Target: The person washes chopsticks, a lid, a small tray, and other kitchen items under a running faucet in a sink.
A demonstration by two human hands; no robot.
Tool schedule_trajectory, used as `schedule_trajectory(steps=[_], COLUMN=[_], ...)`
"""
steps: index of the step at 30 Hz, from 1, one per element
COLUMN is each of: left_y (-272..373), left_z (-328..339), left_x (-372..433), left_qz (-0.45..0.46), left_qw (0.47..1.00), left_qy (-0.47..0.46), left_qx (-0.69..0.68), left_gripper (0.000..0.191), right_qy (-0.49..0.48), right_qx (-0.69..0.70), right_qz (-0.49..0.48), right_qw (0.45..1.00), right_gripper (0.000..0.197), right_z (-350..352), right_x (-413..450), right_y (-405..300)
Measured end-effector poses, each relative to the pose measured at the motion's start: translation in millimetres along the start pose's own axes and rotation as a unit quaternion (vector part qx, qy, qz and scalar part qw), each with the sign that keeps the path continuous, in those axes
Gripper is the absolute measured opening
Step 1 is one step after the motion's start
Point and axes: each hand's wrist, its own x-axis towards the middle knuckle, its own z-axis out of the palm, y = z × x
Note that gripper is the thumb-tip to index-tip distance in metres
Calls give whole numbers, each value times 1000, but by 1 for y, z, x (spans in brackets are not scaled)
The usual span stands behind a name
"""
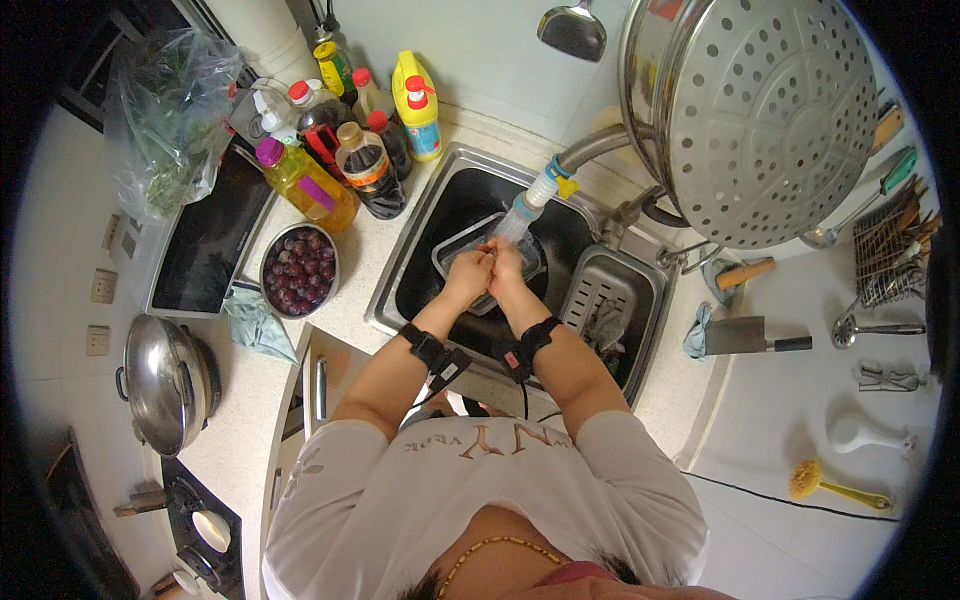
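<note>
My left hand (pixel 470 274) and my right hand (pixel 505 266) meet over the left basin of a stainless steel sink (pixel 386 300). Water sprays onto them from the white nozzle (pixel 534 196) of a curved metal faucet (pixel 596 148). Their fingers are bent close together, and whether something small lies between them cannot be told. Under the hands a clear plastic container (pixel 448 251) sits in the basin, partly hidden by them. A round bowl of dark red grapes (pixel 300 271) stands on the counter left of the sink.
Sauce and oil bottles (pixel 371 171) and a yellow cleaner bottle (pixel 417 112) stand behind the grapes. A drain basket (pixel 600 292) fills part of the right basin. A large perforated steamer (pixel 772 120) juts in at upper right, with a cleaver (pixel 735 335) below it.
</note>
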Motion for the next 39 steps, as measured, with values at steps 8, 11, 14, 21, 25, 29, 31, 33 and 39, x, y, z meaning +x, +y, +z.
schedule_trajectory(steps=[8, 11, 14, 21, 25, 29, 31, 33, 39], left_y=[5, -3, -21, -19, 13, 29, 28, 28, 34], left_z=[10, 20, 25, 44, 39, 18, 9, 1, -6], left_x=[39, 65, 99, 126, 72, 13, -6, -17, -33], left_qz=[-261, -321, -352, -311, -280, -273, -258, -252, -265], left_qw=[928, 865, 770, 758, 849, 881, 897, 904, 902], left_qy=[-97, -69, -79, -68, -73, -100, -101, -121, -117], left_qx=[-248, -379, -527, -569, -441, -374, -345, -324, -320], left_gripper=[18, 14, 20, 20, 26, 22, 20, 15, 5], right_qy=[-110, -36, -27, -21, -29, -47, -67, -73, -138], right_qx=[-124, -225, -376, -521, -625, -607, -556, -477, -243], right_qz=[76, 67, -26, -179, -260, -195, -161, -126, -71], right_qw=[983, 971, 926, 835, 735, 769, 813, 867, 957], right_gripper=[29, 33, 36, 27, 26, 27, 28, 38, 39], right_z=[-53, -61, -83, -102, -112, -105, -88, -71, -38], right_x=[8, -21, -38, -60, -45, -31, -28, -22, 5], right_y=[-18, -63, -102, -175, -181, -152, -124, -89, -12])
